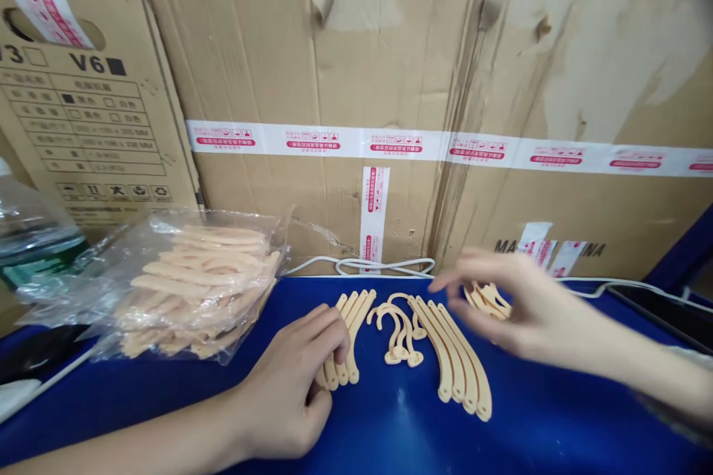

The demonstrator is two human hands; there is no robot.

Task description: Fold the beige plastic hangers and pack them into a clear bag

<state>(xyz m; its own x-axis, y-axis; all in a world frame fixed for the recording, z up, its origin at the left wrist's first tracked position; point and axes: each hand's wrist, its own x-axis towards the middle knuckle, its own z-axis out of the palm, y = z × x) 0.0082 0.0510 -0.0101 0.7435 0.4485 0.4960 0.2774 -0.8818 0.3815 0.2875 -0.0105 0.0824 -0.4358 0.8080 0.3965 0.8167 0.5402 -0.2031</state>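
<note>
My left hand (298, 378) rests at the left row of beige hanger arms (355, 326), its fingers curled over them and the thumb near their lower ends. My right hand (501, 304), slightly blurred, hovers at the right with its index finger stretched left and the fingers apart. Nothing shows in its grasp. Partly hidden behind it lies a small pile of beige pieces (490, 298). Between the hands are several beige hanger hooks (398, 334) with flat bases. A fanned row of curved hanger arms (454, 360) lies to their right.
A clear plastic bag (206, 289) full of beige pieces sits at the left on the blue table surface (401, 430). Behind it stand a bottle (36, 237) and a printed carton (94, 126). Large taped cardboard (312, 200) forms the back wall. A white cable (384, 265) runs along its foot.
</note>
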